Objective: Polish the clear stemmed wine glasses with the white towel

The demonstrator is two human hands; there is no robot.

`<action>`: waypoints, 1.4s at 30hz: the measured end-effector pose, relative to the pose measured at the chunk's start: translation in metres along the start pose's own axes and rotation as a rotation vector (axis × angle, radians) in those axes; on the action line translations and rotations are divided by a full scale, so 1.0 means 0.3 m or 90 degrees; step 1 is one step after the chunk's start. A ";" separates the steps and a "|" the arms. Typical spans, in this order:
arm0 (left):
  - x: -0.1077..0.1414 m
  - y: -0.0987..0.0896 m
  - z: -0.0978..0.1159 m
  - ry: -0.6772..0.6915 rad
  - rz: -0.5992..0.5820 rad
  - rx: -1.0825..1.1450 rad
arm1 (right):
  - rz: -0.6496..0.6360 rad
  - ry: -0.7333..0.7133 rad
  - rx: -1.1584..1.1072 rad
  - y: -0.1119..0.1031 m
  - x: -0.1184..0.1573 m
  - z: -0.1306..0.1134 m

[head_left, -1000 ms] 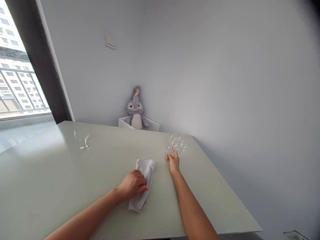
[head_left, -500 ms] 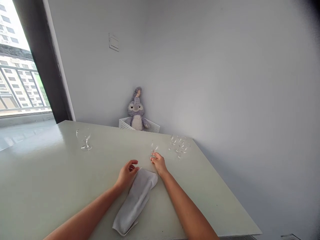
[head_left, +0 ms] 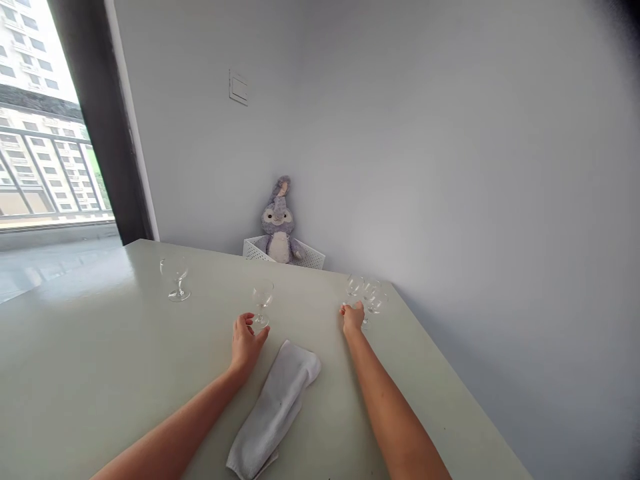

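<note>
A clear stemmed glass (head_left: 263,293) stands upright on the table, left of the middle. My left hand (head_left: 247,343) is curved around its foot, fingers on one side and thumb on the other. Farther right, my right hand (head_left: 353,316) has its fingers closed low on the nearest-left glass (head_left: 355,285) of a small cluster; the fingers hide its stem and foot. Two more stemmed glasses (head_left: 379,301) stand close beside it. Between my forearms lies a folded grey-white cloth (head_left: 275,407), touched by neither hand.
Another stemmed glass (head_left: 179,283) stands alone at the left on the pale table (head_left: 165,360). Behind the far edge, a plush rabbit (head_left: 279,230) sits in a white perforated basket (head_left: 313,257). A grey wall (head_left: 450,167) runs along the right side.
The glass that my right hand held near the middle now stands farther left, within my left hand. My right hand has moved right to the cluster. The view has shifted slightly.
</note>
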State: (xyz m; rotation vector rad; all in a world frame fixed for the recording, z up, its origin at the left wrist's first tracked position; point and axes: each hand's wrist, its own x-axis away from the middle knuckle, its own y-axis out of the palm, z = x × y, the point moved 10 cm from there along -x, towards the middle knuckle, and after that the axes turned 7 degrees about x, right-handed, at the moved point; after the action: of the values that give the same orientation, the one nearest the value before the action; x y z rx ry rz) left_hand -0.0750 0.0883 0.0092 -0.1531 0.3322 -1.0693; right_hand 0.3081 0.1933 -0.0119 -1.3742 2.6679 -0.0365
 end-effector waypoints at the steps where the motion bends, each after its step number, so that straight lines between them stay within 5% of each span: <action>1: -0.009 -0.014 -0.002 0.001 0.019 -0.015 | -0.002 0.013 -0.004 0.005 -0.018 0.006; 8: -0.047 -0.004 -0.006 -0.031 -0.045 0.003 | -0.088 0.075 -0.023 0.148 0.002 0.027; 12: -0.048 0.025 0.000 -0.037 -0.103 0.017 | -0.175 0.074 -0.031 0.284 0.125 0.004; 20: -0.061 0.030 -0.009 -0.028 -0.096 -0.018 | -0.341 0.044 -0.039 0.532 0.406 -0.075; 24: -0.061 0.039 -0.004 -0.021 -0.112 -0.021 | -0.365 0.026 -0.034 0.574 0.461 -0.093; 30: -0.059 0.043 -0.016 -0.023 -0.113 -0.029 | -0.349 -0.001 -0.014 0.547 0.467 -0.094; 35: -0.123 -0.069 -0.064 -0.051 -0.023 -0.034 | -0.352 -0.012 -0.012 0.538 0.467 -0.085; 42: -0.290 -0.395 -0.178 -0.140 0.142 -0.067 | -0.357 -0.027 -0.030 0.550 0.469 -0.085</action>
State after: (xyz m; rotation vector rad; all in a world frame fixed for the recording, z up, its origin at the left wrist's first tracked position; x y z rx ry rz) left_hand -0.2299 0.1103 0.0092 -0.3180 0.2020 -0.8059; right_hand 0.0906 0.1741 -0.0166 -2.0619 2.1759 -0.0037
